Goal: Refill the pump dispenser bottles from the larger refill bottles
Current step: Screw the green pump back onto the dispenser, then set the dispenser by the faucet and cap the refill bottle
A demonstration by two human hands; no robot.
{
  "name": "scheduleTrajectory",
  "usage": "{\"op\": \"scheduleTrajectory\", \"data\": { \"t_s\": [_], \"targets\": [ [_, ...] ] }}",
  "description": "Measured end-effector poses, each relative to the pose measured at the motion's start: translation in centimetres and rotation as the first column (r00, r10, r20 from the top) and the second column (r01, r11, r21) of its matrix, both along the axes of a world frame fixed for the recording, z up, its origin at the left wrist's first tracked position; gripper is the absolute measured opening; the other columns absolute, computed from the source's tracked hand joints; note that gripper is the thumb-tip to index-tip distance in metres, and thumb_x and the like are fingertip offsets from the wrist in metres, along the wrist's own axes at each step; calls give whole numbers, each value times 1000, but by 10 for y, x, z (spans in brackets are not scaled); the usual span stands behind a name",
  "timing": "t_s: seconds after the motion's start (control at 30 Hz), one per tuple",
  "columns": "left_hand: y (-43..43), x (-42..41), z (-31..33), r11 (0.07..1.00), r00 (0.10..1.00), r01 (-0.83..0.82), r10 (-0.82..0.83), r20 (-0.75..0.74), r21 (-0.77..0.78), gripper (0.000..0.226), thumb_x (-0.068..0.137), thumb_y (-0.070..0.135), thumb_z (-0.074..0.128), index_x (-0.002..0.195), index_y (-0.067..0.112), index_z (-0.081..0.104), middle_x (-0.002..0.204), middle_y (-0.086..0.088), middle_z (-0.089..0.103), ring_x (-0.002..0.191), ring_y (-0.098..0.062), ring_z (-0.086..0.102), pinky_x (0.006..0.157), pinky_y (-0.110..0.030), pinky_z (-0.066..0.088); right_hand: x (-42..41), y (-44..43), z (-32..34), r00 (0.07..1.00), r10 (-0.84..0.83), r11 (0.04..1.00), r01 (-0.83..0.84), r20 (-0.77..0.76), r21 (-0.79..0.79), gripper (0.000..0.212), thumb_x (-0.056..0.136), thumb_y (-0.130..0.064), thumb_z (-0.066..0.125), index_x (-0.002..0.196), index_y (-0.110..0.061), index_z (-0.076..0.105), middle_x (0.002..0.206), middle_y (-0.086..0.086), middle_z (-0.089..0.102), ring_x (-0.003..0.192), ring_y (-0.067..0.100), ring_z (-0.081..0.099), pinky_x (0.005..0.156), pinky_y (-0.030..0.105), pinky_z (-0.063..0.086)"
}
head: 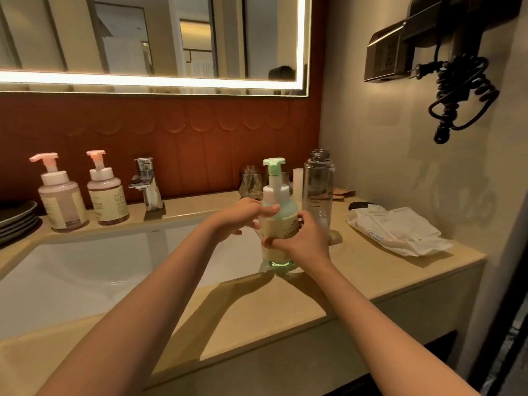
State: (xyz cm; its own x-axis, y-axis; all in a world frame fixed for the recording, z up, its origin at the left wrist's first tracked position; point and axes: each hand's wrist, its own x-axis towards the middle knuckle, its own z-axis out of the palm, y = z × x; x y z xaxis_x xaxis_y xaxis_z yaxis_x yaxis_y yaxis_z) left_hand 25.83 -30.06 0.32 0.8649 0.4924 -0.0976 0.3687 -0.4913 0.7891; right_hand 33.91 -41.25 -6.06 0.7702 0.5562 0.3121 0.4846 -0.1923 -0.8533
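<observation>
Green bottle [283, 224]: upright on counter [357, 270], at right rim of sink [85, 267], pump on.
Left hand [243, 215]: wrapped round green bottle's shoulder, thumb across the front.
Right hand [300, 238]: gripping its lower body.
Clear bottle [318, 184]: uncapped, upright, just behind right hand.
Pink bottle [61, 198]: back left of counter, beside second pink bottle [107, 192], left of tap [147, 185].

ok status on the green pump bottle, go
Left hand and right hand both gripping green pump bottle. Upright on counter, pump head on. Uncapped clear bottle close behind.
</observation>
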Motion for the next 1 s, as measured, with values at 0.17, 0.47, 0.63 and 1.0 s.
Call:
{"op": "scheduleTrajectory", "data": {
  "t_s": [0.17, 0.47, 0.63, 1.0],
  "targets": [
    [39, -34, 8, 989, 987, -147, 147, -65, 7, 67, 88, 62, 36, 136, 16, 42, 137, -6, 48, 113, -25, 54, 92, -45, 39, -19, 54, 14, 995, 97, 994, -98, -6, -49, 78, 61, -37, 84, 125, -20, 45, 121, -2, 57, 112, 18, 53, 90, 36, 46],
    [129, -38, 13, 925, 924, -376, 370, 97, 51, 73, 89, 61, 34, 127, 1, 52, 120, -13, 60, 89, -21, 59, 65, -28, 41, -24, 169, 33, 969, 226, 974, -226, -104, 12, 70, 60, -27, 86, 118, -15, 51, 116, 0, 59, 101, 13, 50, 81, 28, 41],
    [194, -7, 9, 900, 880, -436, 422, 219, 14, 70, 88, 60, 41, 127, 2, 50, 119, -12, 59, 97, -24, 58, 66, -28, 41, 0, 239, 37, 963, 225, 974, -216, -149, 70, 72, 60, -21, 86, 121, -14, 48, 106, -5, 56, 105, 16, 52, 84, 29, 42],
    [276, 26, -31, 905, 870, -425, 410, 272, -8, 57, 88, 41, 57, 128, 3, 43, 119, -3, 56, 109, -22, 56, 79, -28, 46, 34, 328, 7, 972, 228, 974, -227, -58, 21, 68, 62, -22, 85, 116, -15, 44, 101, -3, 57, 94, 15, 54, 76, 28, 46]
  ]
}}
